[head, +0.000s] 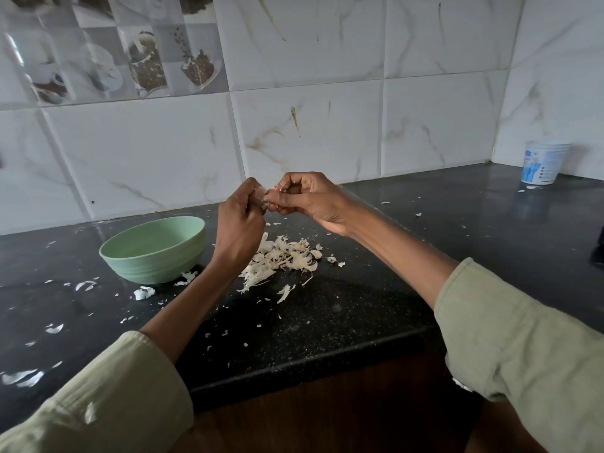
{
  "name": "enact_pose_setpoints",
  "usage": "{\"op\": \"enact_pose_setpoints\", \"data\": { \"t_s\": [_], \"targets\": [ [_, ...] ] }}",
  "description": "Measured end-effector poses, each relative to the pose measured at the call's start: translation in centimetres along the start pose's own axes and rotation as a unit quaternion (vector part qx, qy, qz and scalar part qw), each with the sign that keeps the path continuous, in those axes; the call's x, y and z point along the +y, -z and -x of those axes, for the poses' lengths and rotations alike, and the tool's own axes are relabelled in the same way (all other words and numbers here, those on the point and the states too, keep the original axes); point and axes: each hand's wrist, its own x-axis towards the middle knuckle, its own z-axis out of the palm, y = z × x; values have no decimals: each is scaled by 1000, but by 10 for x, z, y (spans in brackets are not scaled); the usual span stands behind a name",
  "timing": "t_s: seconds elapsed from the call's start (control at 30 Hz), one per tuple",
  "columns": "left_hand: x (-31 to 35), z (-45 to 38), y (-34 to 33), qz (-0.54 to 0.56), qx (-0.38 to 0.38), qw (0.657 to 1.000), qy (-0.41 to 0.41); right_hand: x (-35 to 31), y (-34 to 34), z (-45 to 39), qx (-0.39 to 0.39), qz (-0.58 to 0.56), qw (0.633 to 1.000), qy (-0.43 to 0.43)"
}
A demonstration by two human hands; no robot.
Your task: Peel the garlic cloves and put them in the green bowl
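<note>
White marble-look tiled wall behind, with a band of picture tiles up at the left. Below it, dark speckled table, littered with papery scraps; white tub far off in the right corner. Green bowl down left of the hands, on the table, inside hidden from this angle. Heap of garlic skins just right of the bowl, under the hands. Left hand and right hand raised above the heap, fingertips meeting; both grips closed on one garlic clove, pinched between them, mostly hidden, long axis not clear. Peeling likely in hand, not finished. Bowl low and to the left of the clove, nearer the left hand, so probably a short drop down-left once bare.
</note>
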Motion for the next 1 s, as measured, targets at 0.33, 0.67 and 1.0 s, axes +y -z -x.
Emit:
{"op": "enact_pose_setpoints", "data": {
  "t_s": [0.33, 0.67, 1.0],
  "targets": [
    [1, 1, 1, 108, -49, 992, 50, 1, 6, -1, -20, 30, 999, 12],
    [-3, -4, 8, 4, -40, 999, 29, -8, 21, -1, -16, 66, 998, 10],
    [-3, -6, 16, -222, -40, 974, -24, -11, 25, 0, -7, 79, 997, 11]
  ]
}}
